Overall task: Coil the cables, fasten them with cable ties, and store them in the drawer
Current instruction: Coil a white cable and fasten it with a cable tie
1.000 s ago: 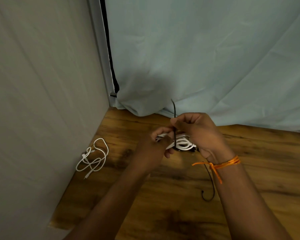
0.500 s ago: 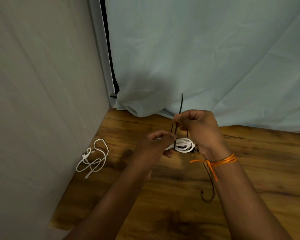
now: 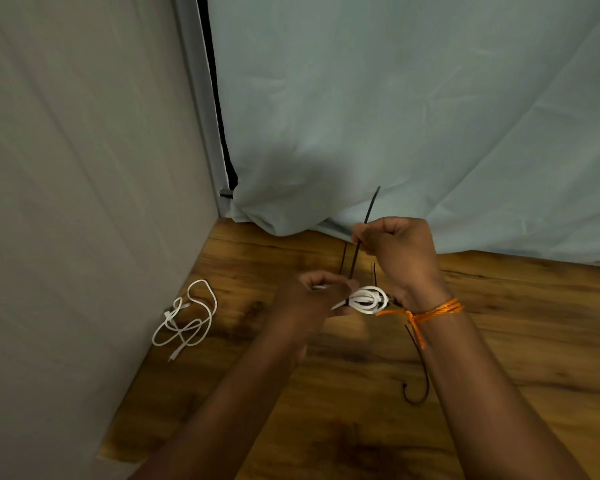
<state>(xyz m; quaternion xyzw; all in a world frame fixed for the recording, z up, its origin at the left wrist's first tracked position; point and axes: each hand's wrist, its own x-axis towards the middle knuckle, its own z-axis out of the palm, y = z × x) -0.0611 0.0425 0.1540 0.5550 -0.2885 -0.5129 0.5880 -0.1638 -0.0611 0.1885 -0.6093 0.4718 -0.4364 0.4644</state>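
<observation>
Over the last second the right hand, pinching the tail of the black cable tie, had drawn it higher, cinching its loop around the coiled white cable that the left hand gripped above the tabletop, so fastening looked nearly done.

I see a wooden tabletop with dark, knotty grain under dim, warm light. A creased pale blue cloth hangs along its far edge, the hem bunched at the far left corner, and a grey-beige cloth hangs along the left edge. Between them stands a pale upright post with a dark gap beside it.
</observation>
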